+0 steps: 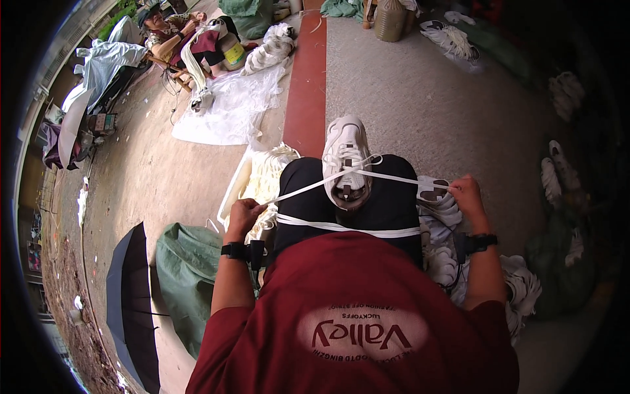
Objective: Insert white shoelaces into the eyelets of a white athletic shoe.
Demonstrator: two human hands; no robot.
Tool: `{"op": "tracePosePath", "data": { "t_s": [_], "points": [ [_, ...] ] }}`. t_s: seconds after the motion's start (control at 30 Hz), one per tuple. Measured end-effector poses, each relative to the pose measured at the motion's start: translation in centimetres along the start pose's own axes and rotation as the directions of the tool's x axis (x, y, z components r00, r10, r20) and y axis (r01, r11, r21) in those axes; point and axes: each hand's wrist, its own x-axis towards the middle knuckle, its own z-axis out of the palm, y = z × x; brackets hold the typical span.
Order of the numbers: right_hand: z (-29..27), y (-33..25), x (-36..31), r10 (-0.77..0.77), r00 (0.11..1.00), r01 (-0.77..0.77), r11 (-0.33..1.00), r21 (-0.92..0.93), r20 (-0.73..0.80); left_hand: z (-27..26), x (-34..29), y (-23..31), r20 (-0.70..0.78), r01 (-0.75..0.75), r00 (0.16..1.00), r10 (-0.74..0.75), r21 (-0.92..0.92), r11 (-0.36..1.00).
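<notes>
Clearly I am midway through lacing: the white shoe (346,161) sits on my knees, its lower eyelets already crossed, I judge, and the upper ones still to thread. My left hand (244,215) is fisted round one end of the white lace (308,187), left of the shoe; my right hand (464,192) pinches the other end, right of it. Beyond the shoe run a red strip (307,85) and grey carpet (420,98); more white shoes (440,203) lie beside it, a dark umbrella (131,295) far left of it.

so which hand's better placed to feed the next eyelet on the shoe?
Probably the right hand: it pinches its lace end nearer the shoe. The left hand holds its end farther out, lace taut.
</notes>
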Motion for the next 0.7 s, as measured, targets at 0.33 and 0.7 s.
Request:
{"op": "tracePosePath", "data": {
  "t_s": [0.33,0.7],
  "points": [
    [8.5,-11.3,5.4,-0.158,0.756,-0.320,0.757,0.570,0.635,3.3,1.5,10.9,0.684,0.301,0.611,0.398,-0.666,0.682],
    [12.0,-11.9,6.3,0.226,0.968,-0.240,0.730,0.640,0.105,6.5,4.5,13.1,0.484,0.177,0.778,0.402,-0.782,0.598]
  ]
}}
